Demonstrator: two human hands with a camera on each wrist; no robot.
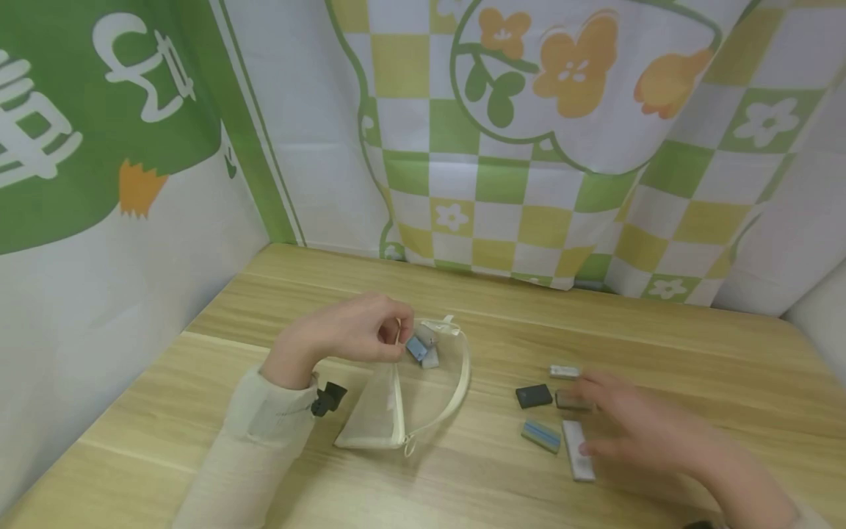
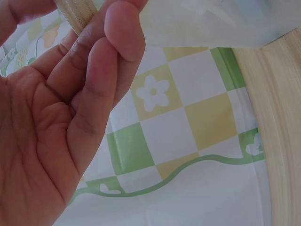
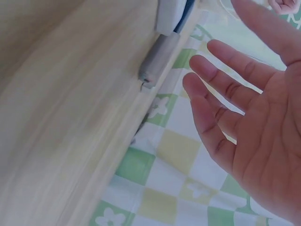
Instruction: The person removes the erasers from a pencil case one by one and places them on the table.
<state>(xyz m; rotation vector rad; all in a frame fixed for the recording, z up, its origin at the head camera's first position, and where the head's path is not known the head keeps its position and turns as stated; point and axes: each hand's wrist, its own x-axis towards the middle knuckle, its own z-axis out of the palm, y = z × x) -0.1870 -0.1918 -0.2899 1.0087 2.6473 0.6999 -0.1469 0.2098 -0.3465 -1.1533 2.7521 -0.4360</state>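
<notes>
Currently, your left hand [image 1: 350,328] pinches the edge of a sheer pouch [image 1: 399,411], right of and below that grip; a blue block [image 1: 416,348] and paler blocks [image 1: 431,358] lie inside. Your right hand [image 1: 644,425] is loosely spread, a grey block [image 1: 566,400] and small white block [image 1: 563,371] at its fingers, a long white block [image 1: 577,448] at its thumb, contact unclear; left of it lie a black block [image 1: 534,396] and striped block [image 1: 540,436].

The whitish see-through pouch [image 1: 425,402] has cream edging [image 1: 461,383]. There are a blue block [image 1: 416,348], a black block [image 1: 534,396], a white block [image 1: 579,463] and a blue-and-olive striped block [image 1: 541,436]. The table [image 1: 489,470] has yellowish wood grain; the curtain [image 1: 496,213], green, yellow and white checks with orange flowers [image 1: 584,55].
</notes>
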